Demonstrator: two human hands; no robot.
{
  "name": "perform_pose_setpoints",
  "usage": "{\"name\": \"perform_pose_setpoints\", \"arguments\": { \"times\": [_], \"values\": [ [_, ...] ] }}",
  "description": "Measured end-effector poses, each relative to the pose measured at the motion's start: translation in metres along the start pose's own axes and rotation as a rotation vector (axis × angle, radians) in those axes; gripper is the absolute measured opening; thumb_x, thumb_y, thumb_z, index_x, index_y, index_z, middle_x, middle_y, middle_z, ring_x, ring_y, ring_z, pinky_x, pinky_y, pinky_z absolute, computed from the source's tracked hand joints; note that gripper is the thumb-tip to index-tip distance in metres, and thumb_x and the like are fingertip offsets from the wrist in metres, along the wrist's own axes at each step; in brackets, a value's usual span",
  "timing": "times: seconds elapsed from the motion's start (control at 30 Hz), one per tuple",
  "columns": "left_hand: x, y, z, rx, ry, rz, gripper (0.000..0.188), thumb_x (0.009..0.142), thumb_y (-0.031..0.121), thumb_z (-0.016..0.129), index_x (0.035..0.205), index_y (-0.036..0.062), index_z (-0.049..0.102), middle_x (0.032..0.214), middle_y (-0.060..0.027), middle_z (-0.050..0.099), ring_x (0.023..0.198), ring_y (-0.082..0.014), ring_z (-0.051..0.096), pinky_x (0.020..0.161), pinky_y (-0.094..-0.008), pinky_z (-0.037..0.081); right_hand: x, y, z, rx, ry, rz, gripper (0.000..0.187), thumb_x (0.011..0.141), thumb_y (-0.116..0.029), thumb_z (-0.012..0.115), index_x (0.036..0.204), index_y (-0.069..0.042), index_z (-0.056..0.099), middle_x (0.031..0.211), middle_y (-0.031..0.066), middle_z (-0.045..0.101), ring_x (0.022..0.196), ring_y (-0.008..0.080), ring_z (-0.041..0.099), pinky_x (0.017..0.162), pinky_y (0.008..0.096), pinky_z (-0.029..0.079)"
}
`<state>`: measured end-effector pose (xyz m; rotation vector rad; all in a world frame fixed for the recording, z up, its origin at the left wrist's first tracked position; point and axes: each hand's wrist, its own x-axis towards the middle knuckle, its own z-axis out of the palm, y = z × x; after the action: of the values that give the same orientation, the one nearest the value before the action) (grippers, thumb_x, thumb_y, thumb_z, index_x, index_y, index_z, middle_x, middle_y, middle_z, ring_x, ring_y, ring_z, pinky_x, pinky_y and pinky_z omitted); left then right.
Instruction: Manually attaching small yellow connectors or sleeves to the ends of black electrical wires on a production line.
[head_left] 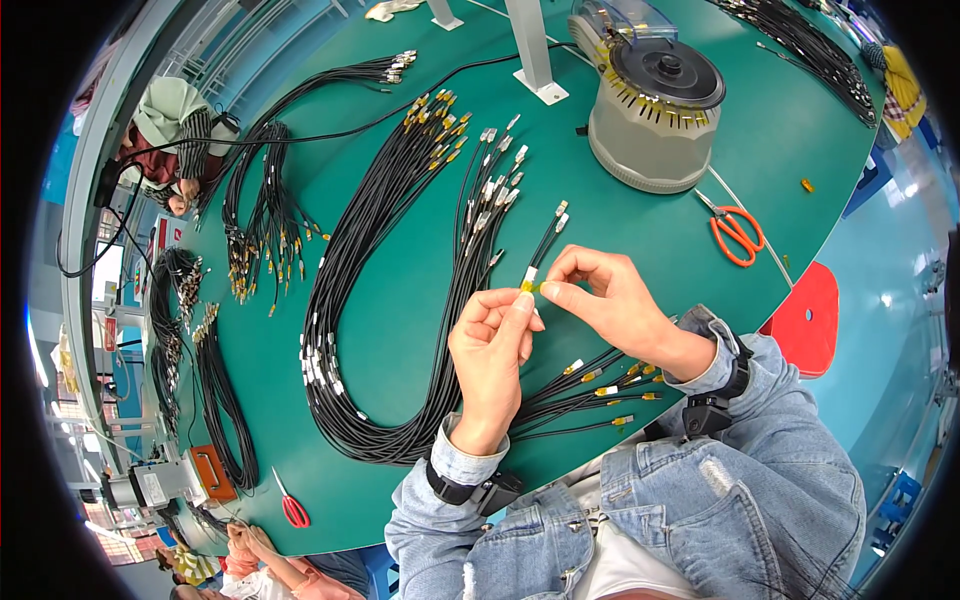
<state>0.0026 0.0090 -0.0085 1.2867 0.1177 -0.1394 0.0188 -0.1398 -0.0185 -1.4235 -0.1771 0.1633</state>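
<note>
In front of me my left hand (pixel 492 345) is closed, thumb and fingers pinching a thin black cable (pixel 545 248) with silver plug ends pointing up and away. My right hand (pixel 618 305) meets it from the right, its thumb and forefinger pinched on a small piece of yellow tape (pixel 530 284) at the cable, just below a white label. To the left of my hands curves a large U-shaped bundle of black cables (pixel 345 240), its far ends tipped with yellow tape and silver plugs. Below my right hand several taped cable ends (pixel 600 391) fan out toward my body.
A round tape dispenser (pixel 655 120) stands at the far right, with orange-handled scissors (pixel 737 235) nearby. Red-handled scissors (pixel 292 508) and more cable bundles (pixel 225 400) lie at left. A metal post (pixel 530 50) rises from the green table (pixel 780 130). Co-workers sit at the left edges.
</note>
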Motion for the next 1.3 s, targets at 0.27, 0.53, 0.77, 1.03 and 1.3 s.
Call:
{"name": "perform_pose_setpoints", "arguments": {
  "times": [0.27, 0.53, 0.77, 1.03, 1.3],
  "values": [
    [-0.003, -0.005, 0.001, 0.081, -0.001, 0.100, 0.013, 0.089, 0.012, 0.054, 0.090, -0.0005, 0.053, 0.068, -0.0053, 0.059, 0.046, -0.0037, 0.045, 0.041, -0.0158, 0.032, -0.001, 0.000, 0.001, 0.016, -0.016, -0.036, 0.010, 0.082, -0.007, 0.060, 0.079, 0.001, 0.055, 0.081, 0.0016, 0.052, 0.077, 0.0088, 0.047, 0.071, 0.0251, 0.038],
    [-0.002, -0.007, 0.003, 0.083, 0.020, 0.093, 0.012, 0.089, 0.014, 0.053, 0.091, 0.0019, 0.054, 0.065, -0.0027, 0.058, 0.047, -0.0043, 0.045, 0.041, -0.0163, 0.030, -0.003, 0.001, 0.003, 0.053, -0.016, -0.053, 0.009, 0.081, -0.006, 0.060, 0.078, 0.000, 0.055, 0.080, 0.0019, 0.052, 0.077, 0.0090, 0.047, 0.071, 0.0252, 0.038],
    [-0.001, -0.005, 0.003, 0.108, 0.051, 0.083, 0.013, 0.090, 0.014, 0.053, 0.087, 0.0018, 0.052, 0.063, 0.0000, 0.053, 0.047, -0.0035, 0.044, 0.040, -0.0157, 0.031, -0.002, 0.003, 0.003, 0.036, -0.001, -0.071, 0.010, 0.082, -0.007, 0.061, 0.078, 0.000, 0.056, 0.080, 0.0018, 0.053, 0.076, 0.0088, 0.048, 0.070, 0.0250, 0.039],
    [-0.005, -0.011, 0.003, 0.045, 0.000, 0.059, 0.015, 0.092, 0.016, 0.048, 0.086, 0.0028, 0.052, 0.058, 0.0016, 0.049, 0.045, -0.0029, 0.041, 0.039, -0.0159, 0.030, -0.002, 0.005, 0.005, 0.024, -0.005, -0.053, 0.012, 0.082, -0.010, 0.061, 0.078, 0.000, 0.056, 0.079, 0.0020, 0.053, 0.076, 0.0089, 0.048, 0.071, 0.0251, 0.039],
    [-0.006, -0.013, 0.002, 0.055, -0.003, 0.049, 0.018, 0.093, 0.017, 0.045, 0.085, 0.0026, 0.052, 0.055, 0.0023, 0.046, 0.044, -0.0028, 0.040, 0.038, -0.0163, 0.031, -0.002, 0.007, 0.004, 0.022, -0.014, -0.071, 0.012, 0.082, -0.010, 0.061, 0.078, 0.001, 0.056, 0.080, 0.0032, 0.054, 0.076, 0.0096, 0.050, 0.071, 0.0252, 0.039]
  ]
}}
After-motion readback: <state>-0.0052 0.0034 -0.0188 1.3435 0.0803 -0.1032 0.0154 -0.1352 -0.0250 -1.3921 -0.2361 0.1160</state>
